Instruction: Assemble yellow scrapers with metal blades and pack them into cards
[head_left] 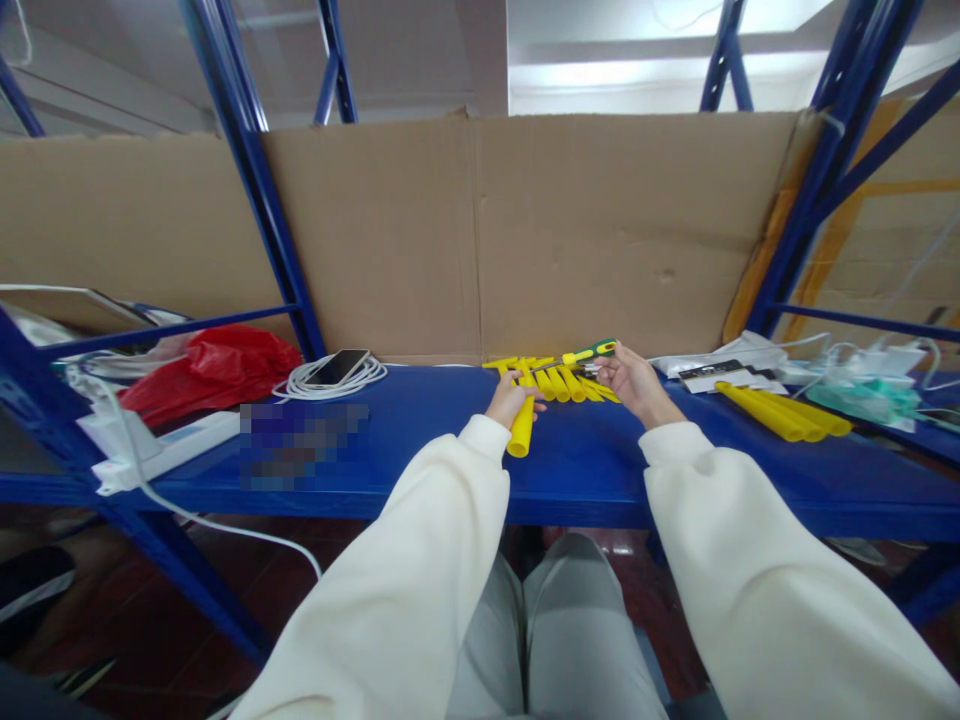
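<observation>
My left hand (511, 399) is closed around a yellow plastic tube (521, 432) whose wide end points toward me. In my right hand (628, 378) is a screwdriver (589, 352) with a green and yellow handle, gripped near the handle's end. Its shaft points left, toward the upper end of the held tube; whether the tip touches it I cannot tell. Behind and between my hands, several more yellow pieces (559, 384) lie in a row on the blue shelf top (427, 430).
Several yellow tubes (780, 412) lie at the right beside a black-and-white packet (716, 374). On the left are a phone (339, 367) on a coiled white cable (300, 383), a red plastic bag (217, 370) and a white power strip (187, 445). A cardboard sheet (375, 240) stands behind.
</observation>
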